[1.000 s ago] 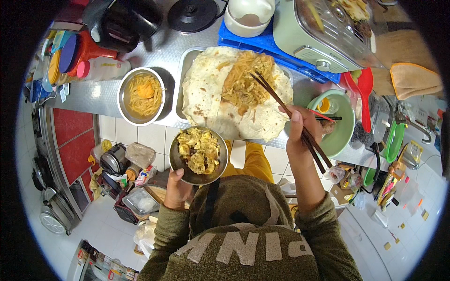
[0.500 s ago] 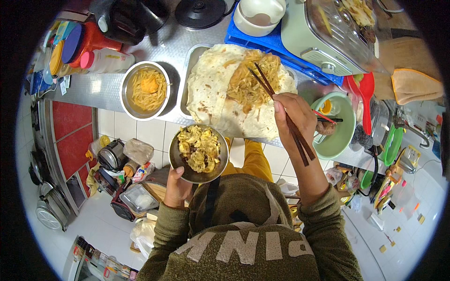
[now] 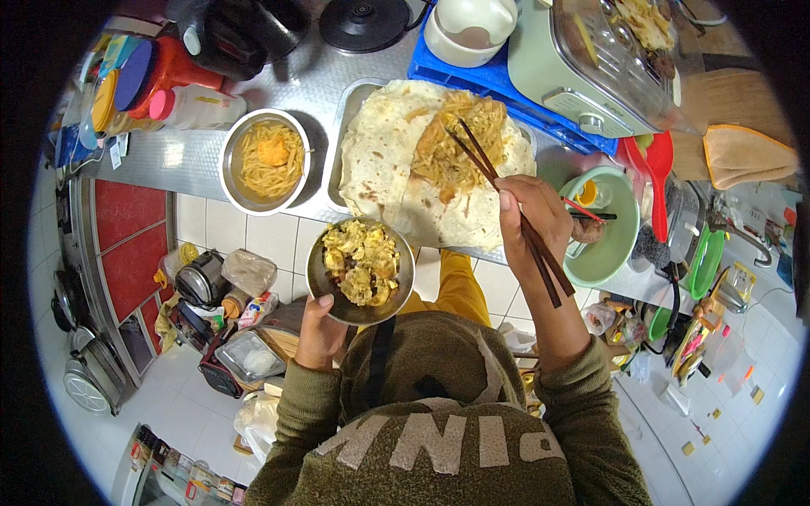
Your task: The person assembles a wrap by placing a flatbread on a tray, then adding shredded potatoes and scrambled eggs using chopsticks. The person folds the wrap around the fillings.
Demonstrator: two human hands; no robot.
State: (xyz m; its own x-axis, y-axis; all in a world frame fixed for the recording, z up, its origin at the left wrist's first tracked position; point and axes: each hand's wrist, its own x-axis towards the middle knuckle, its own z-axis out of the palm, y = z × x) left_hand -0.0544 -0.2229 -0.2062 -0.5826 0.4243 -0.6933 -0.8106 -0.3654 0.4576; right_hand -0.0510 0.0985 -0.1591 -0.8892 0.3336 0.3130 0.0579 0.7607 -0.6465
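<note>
My left hand [image 3: 321, 331] grips the near rim of a metal bowl [image 3: 315, 282], held up in front of my body. Scrambled egg [image 3: 363, 261] with darker bits fills much of it. Between the fingers of my right hand [image 3: 537, 215] is a pair of chopsticks [image 3: 531, 236]. Their tips reach over shredded potato [image 3: 460, 152] spread on a large flatbread [image 3: 380, 152]. The flatbread lies on a metal tray [image 3: 332, 181] and hangs past its near side. Left of the tray, a second metal bowl [image 3: 226, 173] holds more potato shreds with an orange heap on top.
To the right stand a pale green basin [image 3: 626, 240] and a red ladle-shaped utensil [image 3: 661, 194]. A pale green appliance [image 3: 548, 76] stands at the back, beside a blue crate [image 3: 472, 80] bearing a white pot [image 3: 456, 51]. Jars [image 3: 198, 108] and a black kettle [image 3: 228, 42] occupy the back left.
Both hands keep their grips. The egg bowl has shifted very slightly right and up, and the chopsticks barely moved over the potato.
</note>
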